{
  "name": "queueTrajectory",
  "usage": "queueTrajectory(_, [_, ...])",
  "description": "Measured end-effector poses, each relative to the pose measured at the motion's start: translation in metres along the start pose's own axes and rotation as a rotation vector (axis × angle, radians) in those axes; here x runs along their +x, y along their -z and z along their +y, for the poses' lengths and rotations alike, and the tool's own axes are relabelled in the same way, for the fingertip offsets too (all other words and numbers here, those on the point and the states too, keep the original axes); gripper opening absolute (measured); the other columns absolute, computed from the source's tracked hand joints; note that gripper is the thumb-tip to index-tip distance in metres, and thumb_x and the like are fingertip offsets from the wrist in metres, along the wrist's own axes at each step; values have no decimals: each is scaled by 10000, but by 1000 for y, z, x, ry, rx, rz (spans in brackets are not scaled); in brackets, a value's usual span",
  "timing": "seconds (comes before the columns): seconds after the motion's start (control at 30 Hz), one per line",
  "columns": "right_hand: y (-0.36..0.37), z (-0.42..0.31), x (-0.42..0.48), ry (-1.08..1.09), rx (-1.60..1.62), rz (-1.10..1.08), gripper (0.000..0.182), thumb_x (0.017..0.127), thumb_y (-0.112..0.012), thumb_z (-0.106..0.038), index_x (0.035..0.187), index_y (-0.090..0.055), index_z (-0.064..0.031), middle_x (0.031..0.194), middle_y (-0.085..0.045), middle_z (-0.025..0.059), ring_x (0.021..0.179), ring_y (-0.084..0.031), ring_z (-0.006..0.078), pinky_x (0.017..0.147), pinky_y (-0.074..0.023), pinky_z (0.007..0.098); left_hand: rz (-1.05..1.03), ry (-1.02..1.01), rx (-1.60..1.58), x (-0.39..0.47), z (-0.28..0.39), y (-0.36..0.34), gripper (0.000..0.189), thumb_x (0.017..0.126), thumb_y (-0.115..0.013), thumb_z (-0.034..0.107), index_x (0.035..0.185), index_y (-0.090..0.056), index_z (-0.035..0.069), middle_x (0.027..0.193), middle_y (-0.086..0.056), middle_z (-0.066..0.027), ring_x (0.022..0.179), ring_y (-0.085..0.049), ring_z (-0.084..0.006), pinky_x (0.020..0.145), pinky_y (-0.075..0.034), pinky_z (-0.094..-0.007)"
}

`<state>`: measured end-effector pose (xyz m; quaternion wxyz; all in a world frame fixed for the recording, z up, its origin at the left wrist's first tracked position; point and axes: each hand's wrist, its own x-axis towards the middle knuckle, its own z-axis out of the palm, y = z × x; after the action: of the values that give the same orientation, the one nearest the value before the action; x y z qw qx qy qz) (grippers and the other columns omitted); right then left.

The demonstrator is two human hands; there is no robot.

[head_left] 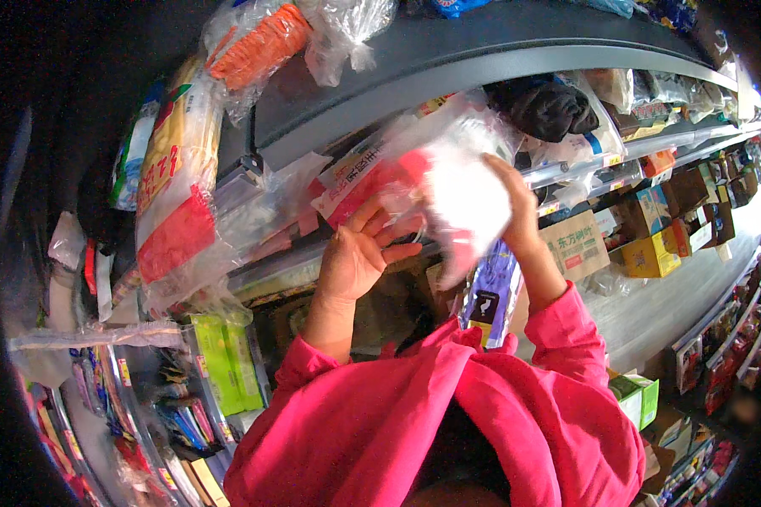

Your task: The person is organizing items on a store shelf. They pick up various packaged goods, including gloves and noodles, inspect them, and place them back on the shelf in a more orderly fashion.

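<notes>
My right hand (521, 212) grips the right side of a white and red plastic package (466, 196), which is blurred and overexposed in the middle. My left hand (369, 250) is to the left of it, palm up with the fingers spread. Its fingertips overlap clear plastic at the package's edge, and no firm hold shows. Behind both hands, red and clear plastic packs (361, 174) bearing writing lie on a shelf. Below the package, a purple packet (489, 298) shows between my arms.
A grey shelf edge (418, 82) crosses above my hands. Large plastic-wrapped packs (181, 165) stand at left, above green boxes (228, 367). A black bag (548, 111) lies on the shelf at right. Cardboard cartons (574, 247) and a yellow box (652, 256) line the lower right.
</notes>
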<state>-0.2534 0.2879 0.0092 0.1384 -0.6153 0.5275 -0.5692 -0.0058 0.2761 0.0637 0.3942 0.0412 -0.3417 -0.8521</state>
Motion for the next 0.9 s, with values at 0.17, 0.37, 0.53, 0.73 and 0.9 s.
queueTrajectory(0.17, [74,15,-38,-146,186,364,402,869,-479,-221,1209,-420,-13,1185,-479,114,1090,-461,213,939,-361,341,312,50,376,-11,-7,14,431,883,-494,176,1273,-370,38,1271,-425,-145,1116,-478,-267,887,-443,-368])
queueTrajectory(0.37, [124,13,-76,-396,986,332,502,887,-445,-319,1276,-345,-18,1269,-415,112,1164,-409,265,987,-312,383,466,-230,1683,-12,-13,62,508,788,-612,123,1230,-394,-1,1236,-432,-194,1132,-438,-305,944,-361,-390])
queueTrajectory(0.53, [117,16,-100,-663,1218,239,484,889,-457,-304,1279,-351,-38,1261,-427,87,1149,-412,214,917,-371,359,425,-171,2182,32,9,108,685,711,-678,239,1268,-340,29,1233,-425,-206,1164,-385,-336,972,-302,-433])
queueTrajectory(0.73, [99,21,-109,-812,1366,240,502,899,-408,-325,1291,-330,-22,1299,-400,116,1188,-390,263,996,-288,401,489,314,2229,58,31,154,848,657,-691,412,1303,-279,49,1266,-409,-195,1156,-402,-336,952,-314,-449])
queueTrajectory(0.9, [97,38,-120,-877,1365,297,385,891,-453,-254,1203,-434,-30,1186,-494,88,1044,-497,212,897,-409,330,501,436,1988,76,48,126,380,757,-645,235,1044,-525,16,939,-611,-131,847,-584,-244,749,-437,-349])
